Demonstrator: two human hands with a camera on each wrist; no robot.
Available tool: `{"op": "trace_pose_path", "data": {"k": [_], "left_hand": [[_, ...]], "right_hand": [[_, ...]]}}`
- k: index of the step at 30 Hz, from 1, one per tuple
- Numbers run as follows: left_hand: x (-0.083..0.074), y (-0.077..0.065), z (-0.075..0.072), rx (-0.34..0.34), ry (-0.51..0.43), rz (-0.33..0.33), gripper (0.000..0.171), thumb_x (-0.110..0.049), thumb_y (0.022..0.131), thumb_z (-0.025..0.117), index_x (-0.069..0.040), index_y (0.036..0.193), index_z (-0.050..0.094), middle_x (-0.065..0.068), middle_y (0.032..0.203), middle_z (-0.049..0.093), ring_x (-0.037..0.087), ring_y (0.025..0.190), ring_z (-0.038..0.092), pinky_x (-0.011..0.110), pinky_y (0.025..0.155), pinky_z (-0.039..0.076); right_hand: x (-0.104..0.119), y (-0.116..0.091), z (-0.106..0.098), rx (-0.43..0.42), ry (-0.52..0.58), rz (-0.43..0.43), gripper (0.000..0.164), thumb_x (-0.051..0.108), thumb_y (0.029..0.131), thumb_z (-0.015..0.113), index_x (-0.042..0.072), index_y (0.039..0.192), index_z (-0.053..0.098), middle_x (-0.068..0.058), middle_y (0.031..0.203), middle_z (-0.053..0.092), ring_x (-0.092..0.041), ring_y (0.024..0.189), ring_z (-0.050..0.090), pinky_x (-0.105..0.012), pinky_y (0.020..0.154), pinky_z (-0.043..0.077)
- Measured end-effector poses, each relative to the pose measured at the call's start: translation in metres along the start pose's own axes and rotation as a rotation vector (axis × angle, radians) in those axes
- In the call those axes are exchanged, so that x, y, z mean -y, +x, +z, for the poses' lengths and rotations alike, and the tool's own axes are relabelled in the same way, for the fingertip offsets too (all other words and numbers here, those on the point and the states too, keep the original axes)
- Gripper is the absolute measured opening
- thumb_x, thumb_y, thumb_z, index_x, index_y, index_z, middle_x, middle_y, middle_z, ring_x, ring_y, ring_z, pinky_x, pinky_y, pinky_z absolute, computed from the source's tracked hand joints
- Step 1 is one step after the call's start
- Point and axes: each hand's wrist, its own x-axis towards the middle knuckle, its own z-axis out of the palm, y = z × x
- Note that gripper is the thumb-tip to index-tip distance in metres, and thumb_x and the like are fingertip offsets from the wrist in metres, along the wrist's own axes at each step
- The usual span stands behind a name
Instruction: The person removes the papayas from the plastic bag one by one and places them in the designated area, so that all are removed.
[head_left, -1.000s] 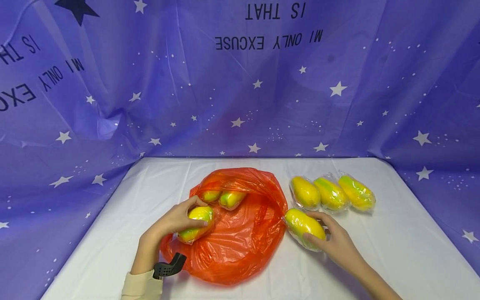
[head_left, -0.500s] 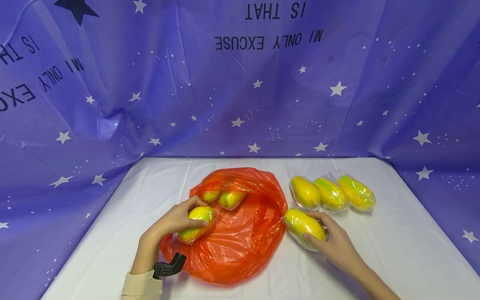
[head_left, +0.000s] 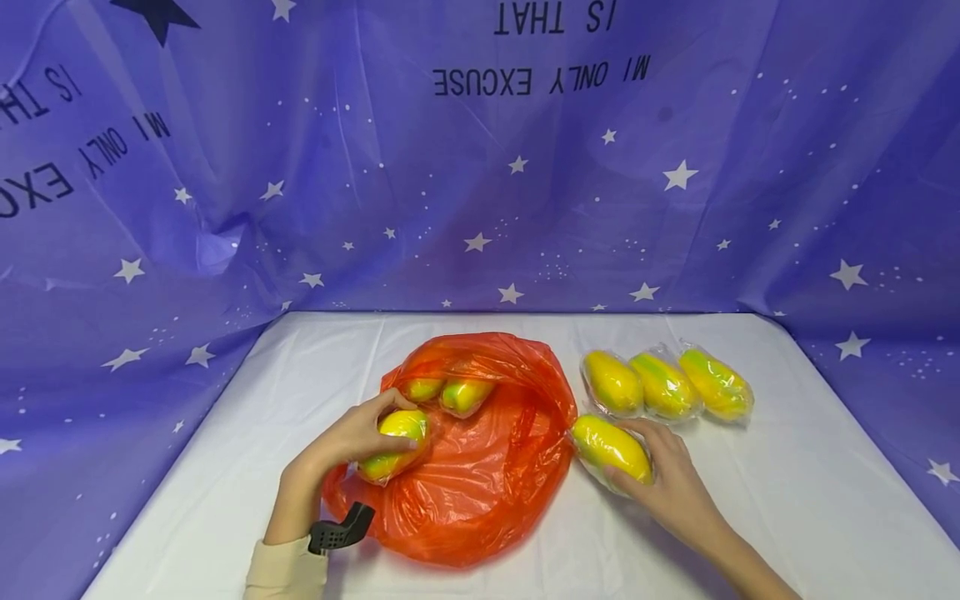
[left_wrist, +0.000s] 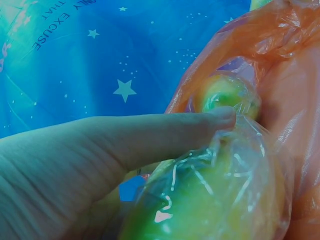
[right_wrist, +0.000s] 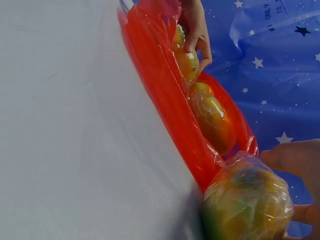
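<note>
In the head view my left hand grips a yellow-green mango in clear wrap at the left side of a red plastic bag. The left wrist view shows the thumb across the wrapped fruit. My right hand holds another wrapped mango at the bag's right edge, thumb on the near side and fingers on the far side. Inside the bag's mouth lie two more mangoes, partly covered by the red film. Fingers behind the held fruit are mostly hidden.
Three wrapped mangoes lie in a row on the white tabletop, behind my right hand. A purple star-printed curtain stands around the back and sides. A black wrist-worn device sits on my left wrist.
The head view has shifted very slightly. My right hand sits closer around its mango, with less gap between palm and fruit. The left hand and the bag have stayed put.
</note>
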Motion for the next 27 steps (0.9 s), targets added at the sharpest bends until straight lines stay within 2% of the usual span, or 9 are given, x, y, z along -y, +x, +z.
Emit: {"op": "trace_pose_path", "data": {"k": [7,14,18,22,27], "left_hand": [[-0.001,0.000,0.000,0.000,-0.009,0.010,0.043,-0.032,0.075,0.083,-0.020,0.109,0.059,-0.002,0.106,0.064,0.019,0.092,0.057,0.037,0.079,0.048],[-0.001,0.000,-0.001,0.000,0.008,0.007,0.043,-0.032,0.075,0.083,-0.020,0.109,0.059,-0.002,0.105,0.063,0.019,0.092,0.057,0.037,0.079,0.048],[-0.001,0.001,-0.001,0.003,0.011,0.008,0.044,-0.033,0.075,0.082,-0.021,0.110,0.058,-0.002,0.105,0.063,0.019,0.091,0.057,0.036,0.078,0.049],[0.000,0.001,-0.001,0.006,0.004,0.005,0.044,-0.032,0.075,0.083,-0.021,0.110,0.058,-0.001,0.105,0.063,0.019,0.091,0.057,0.036,0.077,0.049],[-0.001,0.001,-0.001,0.002,0.010,0.003,0.044,-0.033,0.075,0.083,-0.021,0.110,0.058,-0.001,0.106,0.063,0.019,0.092,0.057,0.037,0.078,0.049]], "right_hand": [[0.007,0.002,-0.004,-0.047,0.009,-0.040,0.059,0.028,0.079,0.080,0.011,0.129,0.054,-0.010,0.129,0.051,-0.034,0.123,0.039,-0.063,0.094,0.031],[0.017,0.010,-0.006,-0.081,0.021,-0.054,0.057,0.022,0.080,0.080,0.008,0.128,0.054,-0.005,0.128,0.052,-0.023,0.116,0.046,-0.044,0.087,0.045],[0.027,0.016,-0.007,-0.041,0.103,-0.053,0.058,0.021,0.082,0.079,0.009,0.131,0.051,-0.003,0.129,0.050,-0.026,0.115,0.051,-0.042,0.091,0.047],[0.040,0.022,-0.004,-0.004,0.214,-0.091,0.057,0.017,0.082,0.079,0.012,0.132,0.051,-0.002,0.130,0.051,-0.026,0.120,0.051,-0.043,0.092,0.046],[0.052,0.032,0.004,0.042,0.279,-0.122,0.055,0.018,0.083,0.078,0.016,0.132,0.051,-0.002,0.135,0.049,-0.027,0.116,0.054,-0.041,0.091,0.048]]}}
